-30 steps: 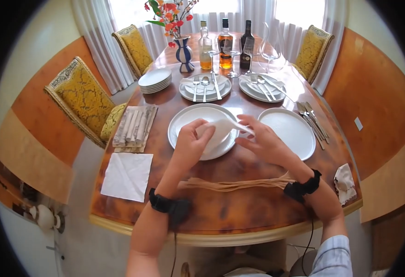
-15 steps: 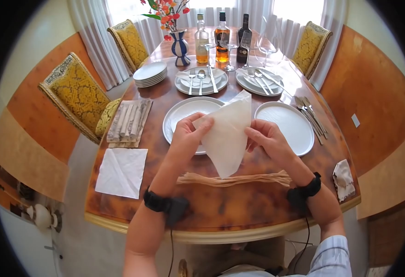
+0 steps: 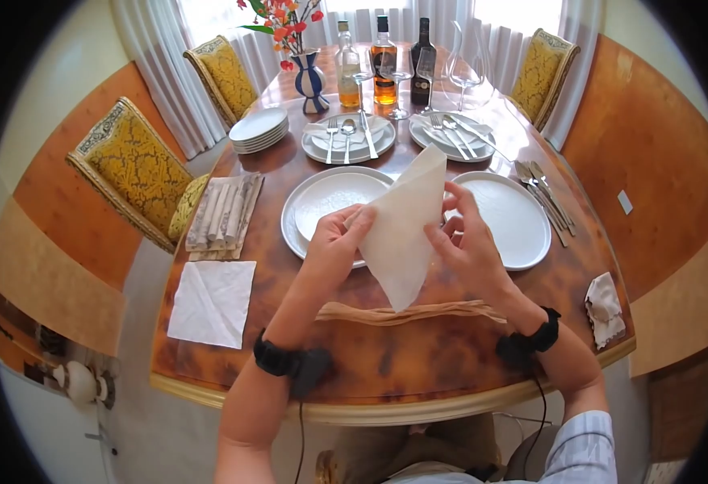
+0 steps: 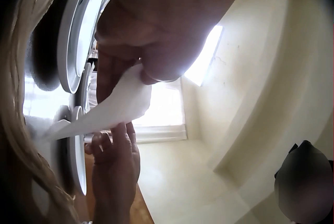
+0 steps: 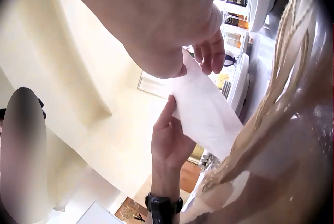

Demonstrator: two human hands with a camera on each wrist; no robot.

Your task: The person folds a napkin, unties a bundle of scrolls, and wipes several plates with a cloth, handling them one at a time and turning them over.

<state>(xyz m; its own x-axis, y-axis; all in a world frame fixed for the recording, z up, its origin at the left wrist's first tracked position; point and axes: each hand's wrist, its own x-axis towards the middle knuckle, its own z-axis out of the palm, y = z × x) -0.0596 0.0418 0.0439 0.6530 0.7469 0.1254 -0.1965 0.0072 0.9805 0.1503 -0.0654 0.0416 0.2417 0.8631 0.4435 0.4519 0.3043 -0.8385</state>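
Note:
A white paper napkin, folded to a point at top and bottom, is held up over the near edge of the plates. My left hand pinches its left corner between thumb and fingers. At the opposite edge is my right hand, its fingers spread and loosely bent, the thumb tip right at the paper. In the right wrist view the right thumb and fingers stand apart beside the napkin. Behind the napkin lie a stacked white plate setting and a single white plate.
A tan braided cord runs across the table's near part. A flat white napkin and rolled napkins lie left; cutlery and a bunched cloth lie right. Two set places, stacked plates, glasses, bottles and a vase stand beyond.
The napkin, seen nearly edge-on a second ago, has been turned upright with its face towards me. Since half a second ago, the right fingers have spread and risen along its edge.

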